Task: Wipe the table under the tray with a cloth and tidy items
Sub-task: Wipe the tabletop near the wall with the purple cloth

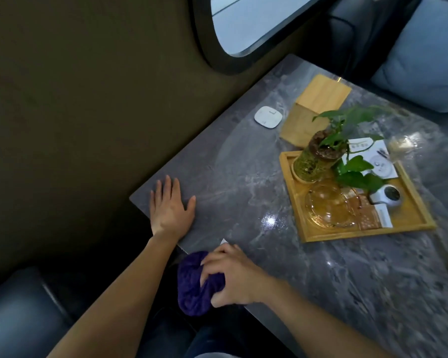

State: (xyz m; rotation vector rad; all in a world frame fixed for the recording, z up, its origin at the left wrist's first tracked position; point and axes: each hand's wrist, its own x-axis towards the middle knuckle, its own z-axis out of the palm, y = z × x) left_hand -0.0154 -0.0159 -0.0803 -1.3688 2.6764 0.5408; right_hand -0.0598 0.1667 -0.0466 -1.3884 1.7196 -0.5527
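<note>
My right hand (pixel 233 276) grips a bunched purple cloth (pixel 192 288) at the near edge of the grey marble table (pixel 243 177). A small white paper corner (pixel 224 241) pokes out just beyond my fingers. My left hand (pixel 170 208) lies flat and open on the table's near-left corner, fingers spread. The wooden tray (pixel 360 235) sits to the right, well apart from both hands. It holds a green plant in a glass jar (pixel 316 158), a clear glass dish (pixel 329 208), a small white cup-like object (pixel 387 196) and printed cards (pixel 380 164).
A wooden box (pixel 313 109) stands behind the tray, with a white square device (pixel 267 117) to its left. A dark wall and an oval window (pixel 243 27) run along the table's left side. Dark seats lie at the bottom left and a blue cushion (pixel 424 60) at the top right.
</note>
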